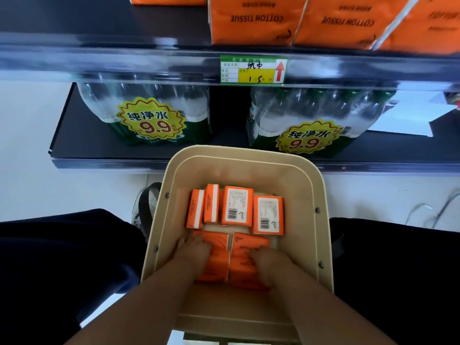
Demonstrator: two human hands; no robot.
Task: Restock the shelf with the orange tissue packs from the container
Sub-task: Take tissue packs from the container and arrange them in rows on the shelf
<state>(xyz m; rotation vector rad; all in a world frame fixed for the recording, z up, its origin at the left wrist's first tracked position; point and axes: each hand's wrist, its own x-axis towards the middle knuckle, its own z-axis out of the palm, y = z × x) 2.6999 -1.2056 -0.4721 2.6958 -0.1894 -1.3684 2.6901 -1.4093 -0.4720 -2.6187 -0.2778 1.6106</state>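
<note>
Both of your hands are down inside the beige plastic container (308,195), at its near end. Your left hand (196,250) curls over an orange plastic-wrapped tissue pack (219,263) lying at the container's near left, fingers over the pack's far edge and thumb at its outer side. Your right hand (270,257) grips a second orange pack (245,260) at the container's near right in the same way; the two packs lie side by side, touching. At the container's far end sit four more orange packs (236,209): two stand on edge at the left, and two show white barcode labels at the right.

Beyond the container's far rim runs a dark lower shelf (99,155) carrying two shrink-wrapped multipacks of clear water bottles (149,113) with yellow starburst price stickers. Above that, still beyond the container, is the dark upper shelf (124,61), where large orange packs printed "COTTON TISSUE" (251,21) stand in a row toward the right. A green and yellow price label (254,69) with a red arrow sits on that shelf's front edge. Just left of the container, a grey and white shoe (146,207) rests on the pale floor.
</note>
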